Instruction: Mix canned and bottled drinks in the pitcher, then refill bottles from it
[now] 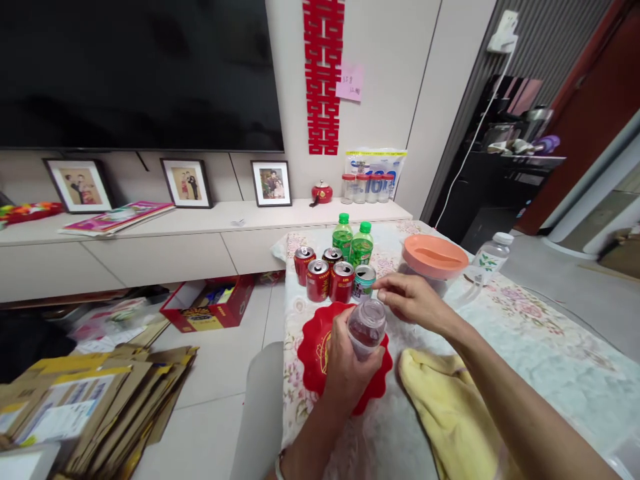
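my left hand (pixel 345 367) wraps clear jar (pixel 367 328) over red tray (pixel 311 337) | jar's long axis leans slightly toward right hand (pixel 413 300), near teal can (pixel 363 285) | right half-curled, can't tell if pinching anything

Jar (pixel 369 321) partly hidden by left hand (pixel 345 363); television (pixel 135 73) cut off.

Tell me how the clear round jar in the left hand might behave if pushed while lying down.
The clear round jar would probably roll, given its curved wall. Its smooth, shiny surface might feel slippery. Whether it's fragile glass, I can't tell.
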A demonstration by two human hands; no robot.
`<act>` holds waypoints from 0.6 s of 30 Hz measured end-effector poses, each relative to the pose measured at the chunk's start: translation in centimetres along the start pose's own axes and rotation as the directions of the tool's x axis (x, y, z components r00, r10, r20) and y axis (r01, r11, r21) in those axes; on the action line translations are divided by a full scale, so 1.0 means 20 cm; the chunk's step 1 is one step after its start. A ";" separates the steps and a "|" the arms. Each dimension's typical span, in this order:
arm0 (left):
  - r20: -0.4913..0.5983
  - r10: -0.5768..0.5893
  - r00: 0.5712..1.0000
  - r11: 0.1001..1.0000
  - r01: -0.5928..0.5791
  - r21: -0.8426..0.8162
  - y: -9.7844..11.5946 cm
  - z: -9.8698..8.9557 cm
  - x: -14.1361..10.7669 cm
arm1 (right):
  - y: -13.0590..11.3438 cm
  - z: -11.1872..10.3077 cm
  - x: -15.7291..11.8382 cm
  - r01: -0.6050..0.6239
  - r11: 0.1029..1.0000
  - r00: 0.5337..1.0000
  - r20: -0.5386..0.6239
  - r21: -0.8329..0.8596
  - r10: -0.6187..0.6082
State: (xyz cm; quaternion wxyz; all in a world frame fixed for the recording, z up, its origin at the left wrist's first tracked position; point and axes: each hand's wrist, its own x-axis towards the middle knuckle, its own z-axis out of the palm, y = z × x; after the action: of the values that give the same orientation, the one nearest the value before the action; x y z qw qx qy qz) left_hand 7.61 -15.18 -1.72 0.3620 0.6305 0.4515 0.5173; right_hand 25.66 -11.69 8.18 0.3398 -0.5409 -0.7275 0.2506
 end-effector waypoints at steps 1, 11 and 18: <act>-0.013 0.009 1.000 1.000 -0.009 -0.004 0.00 0.00 0.00 | 0.03 0.03 0.00 -0.003 1.000 1.000 0.018 -0.008 0.003; -0.031 -0.221 0.975 0.957 0.210 -0.202 0.04 -0.19 0.04 | 0.19 0.17 0.00 -0.051 0.985 0.996 0.062 -0.163 0.062; -0.089 -0.224 0.970 0.956 0.202 -0.212 0.10 -0.32 0.10 | 0.17 0.24 0.02 0.020 0.958 0.987 0.158 -0.287 0.027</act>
State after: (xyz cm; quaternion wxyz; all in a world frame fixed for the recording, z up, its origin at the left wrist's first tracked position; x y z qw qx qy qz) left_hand 1.90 -14.12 2.08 0.4515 0.5081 0.4819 0.5529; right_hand 24.03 -10.37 2.67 0.1973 -0.5639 -0.7802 0.1853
